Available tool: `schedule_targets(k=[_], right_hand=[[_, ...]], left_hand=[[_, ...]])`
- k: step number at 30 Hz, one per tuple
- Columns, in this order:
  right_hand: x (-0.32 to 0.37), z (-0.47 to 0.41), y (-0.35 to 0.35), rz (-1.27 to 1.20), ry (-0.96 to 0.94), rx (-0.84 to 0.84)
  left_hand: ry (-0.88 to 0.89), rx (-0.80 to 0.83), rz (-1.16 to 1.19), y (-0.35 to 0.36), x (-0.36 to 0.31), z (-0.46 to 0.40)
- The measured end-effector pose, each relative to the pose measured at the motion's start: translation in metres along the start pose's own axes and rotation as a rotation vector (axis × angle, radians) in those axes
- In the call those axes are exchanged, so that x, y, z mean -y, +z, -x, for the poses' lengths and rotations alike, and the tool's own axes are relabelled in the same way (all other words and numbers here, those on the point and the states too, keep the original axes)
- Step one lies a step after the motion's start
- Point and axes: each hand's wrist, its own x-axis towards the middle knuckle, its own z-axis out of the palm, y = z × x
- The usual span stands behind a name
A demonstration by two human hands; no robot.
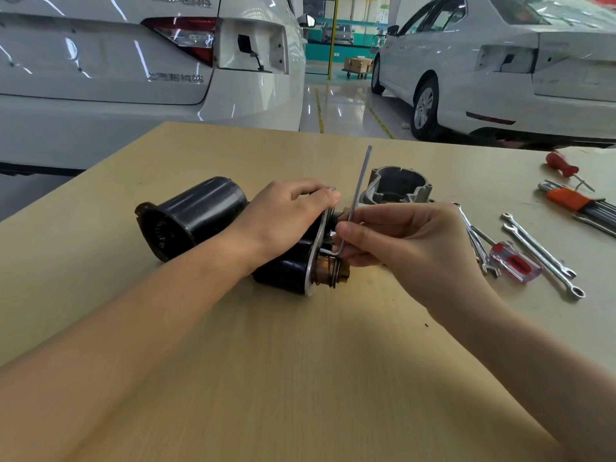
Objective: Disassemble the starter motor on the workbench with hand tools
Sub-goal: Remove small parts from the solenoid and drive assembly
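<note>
The starter motor (286, 265) lay on its side on the wooden workbench (300, 361), directly under the left hand (286, 218). That hand rested over the top of the motor, its fingers curled down over the edge of the silver end plate (316, 251) and gripping the body to steady it. Below the plate a copper-coloured part (325, 270) stuck out toward the right hand.

The right hand (393, 241) sat just to the right of the plate, thumb and fingers pinching an L-shaped hex key (358, 191). The key's long arm stood up and leaned slightly away from the person, rising above both hands; its short arm ran toward the plate between the two hands. Whether its tip sat in a screw head could not be told.

Just left of the left wrist, a black cylindrical casing (190, 218) lay on its side with its open flanged mouth facing the person, touching or nearly touching the motor. Beyond the right hand's fingers, a grey metal housing (398, 186) stood with its opening upward.

Farther to the right of the right hand lay several wrenches (540, 255) and a screwdriver (515, 265) with a clear red handle. Beyond those were a set of hex keys (573, 203) in an orange holder and a red-handled screwdriver (563, 165). Two white cars (100, 78) were parked past the far edge of the bench.
</note>
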Motion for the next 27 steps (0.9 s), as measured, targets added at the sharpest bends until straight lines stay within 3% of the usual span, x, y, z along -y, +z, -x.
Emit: schedule_targets(k=[4,7,10,14,19,22,24,27], right_hand=[[0.0,0.002,0.0,0.154,-0.168,0.022],[0.0,0.004,-0.002,0.527,-0.556,0.052],[-0.003,0.01,-0.007,0.907,-0.938,0.256],[-0.005,0.016,-0.007,1.106,-1.077,0.315],[-0.003,0.014,-0.012,1.101,-1.088,0.332],[-0.002,0.008,-0.02,0.948,-1.006,0.207],[-0.001,0.006,-0.019,0.723,-0.824,0.056],[-0.001,0.007,-0.01,0.312,-0.4,-0.088]], left_hand=[[0.0,0.004,0.007,0.001,0.001,0.0],[-0.015,-0.004,0.025,0.001,0.002,-0.002],[-0.02,-0.005,0.03,0.0,0.003,-0.003],[-0.01,-0.006,0.03,0.001,0.004,-0.003],[0.005,-0.004,0.005,0.0,0.004,-0.002],[0.002,-0.005,-0.014,0.0,0.003,-0.001],[0.004,-0.006,-0.018,0.0,0.003,-0.001],[-0.001,-0.002,-0.024,0.0,0.003,0.0]])
